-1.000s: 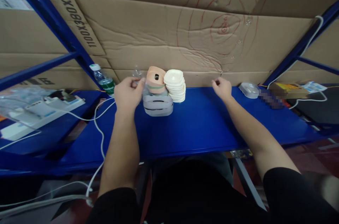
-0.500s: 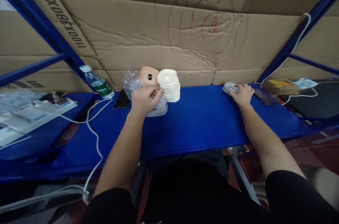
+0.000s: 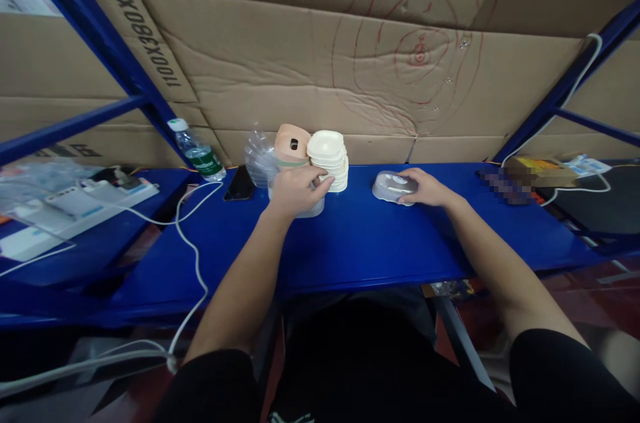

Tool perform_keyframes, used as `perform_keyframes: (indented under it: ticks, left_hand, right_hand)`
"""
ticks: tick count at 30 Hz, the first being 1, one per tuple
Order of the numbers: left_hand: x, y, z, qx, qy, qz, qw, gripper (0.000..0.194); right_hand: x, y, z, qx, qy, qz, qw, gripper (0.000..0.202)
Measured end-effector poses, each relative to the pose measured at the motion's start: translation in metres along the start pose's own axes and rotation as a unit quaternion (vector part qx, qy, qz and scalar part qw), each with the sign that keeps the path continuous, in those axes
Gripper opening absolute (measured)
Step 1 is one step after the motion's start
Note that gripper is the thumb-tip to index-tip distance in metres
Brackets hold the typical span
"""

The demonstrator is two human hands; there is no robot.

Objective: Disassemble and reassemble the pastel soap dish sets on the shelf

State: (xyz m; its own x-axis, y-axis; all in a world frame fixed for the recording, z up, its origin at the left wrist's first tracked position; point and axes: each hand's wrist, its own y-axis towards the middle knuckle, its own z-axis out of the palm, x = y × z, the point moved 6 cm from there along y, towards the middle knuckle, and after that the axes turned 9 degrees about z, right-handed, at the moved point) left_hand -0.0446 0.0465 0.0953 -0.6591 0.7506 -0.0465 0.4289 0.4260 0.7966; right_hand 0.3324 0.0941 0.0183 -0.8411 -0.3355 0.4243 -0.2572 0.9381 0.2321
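Observation:
My right hand (image 3: 425, 187) has its thumb and fingers around the side of a translucent plastic container (image 3: 389, 189) with a whitish thing inside, on the blue table. My left hand (image 3: 299, 189) is over some stacked clear plastic pieces (image 3: 314, 208), which it partly covers. Its fingers are curled, with thumb and forefinger close together, and whatever may be between them is hidden. Just beyond its fingertips rises a stack of cream-coloured square dishes (image 3: 327, 146). Behind the hand stand tan rounded-square pieces (image 3: 291, 141), the top one with a dark slot.
Nested clear plastic cups (image 3: 260, 159) lean left of the tan pieces, beside a black phone (image 3: 239, 184). A water bottle (image 3: 200, 155) and white cable (image 3: 193, 243) lie further left, near a power strip (image 3: 85, 213). A cardboard wall (image 3: 260, 63) backs the blue table (image 3: 360, 246).
My right hand has brought the translucent container leftward and nearer across the table. My left hand stays by the clear pieces and cream stack. The view has shifted slightly.

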Motion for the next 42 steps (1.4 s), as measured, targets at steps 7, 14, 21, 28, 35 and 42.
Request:
perform_keyframes:
  ticks: [7,14,21,28,35,42]
  left_hand:
    - [-0.002,-0.002,0.013,0.036,-0.008,0.016,0.999,0.034]
    - [-0.023,0.001,0.012,0.021,-0.033,0.078,0.996,0.051]
    - [-0.035,0.002,0.017,0.037,-0.075,0.139,0.987,0.057]
    - [-0.036,0.003,0.018,0.049,-0.085,0.131,0.987,0.041]
    - [-0.017,0.001,0.016,0.012,-0.069,0.097,0.993,0.044]
    - [0.031,-0.002,-0.030,-0.124,0.029,-0.074,0.989,0.045]
  right_hand:
    - [0.074,0.013,-0.015,-0.028,0.071,-0.042,0.996,0.054]
    - [0.117,0.023,-0.021,-0.154,0.352,0.045,0.922,0.057]
    - [0.132,0.018,0.017,-0.057,0.463,0.094,0.880,0.051]
    - [0.119,0.015,0.021,-0.062,0.491,0.130,0.859,0.052]
    - [0.123,0.015,0.021,-0.049,0.516,0.075,0.852,0.073]
    - [0.121,0.014,0.020,-0.051,0.500,0.089,0.860,0.063]
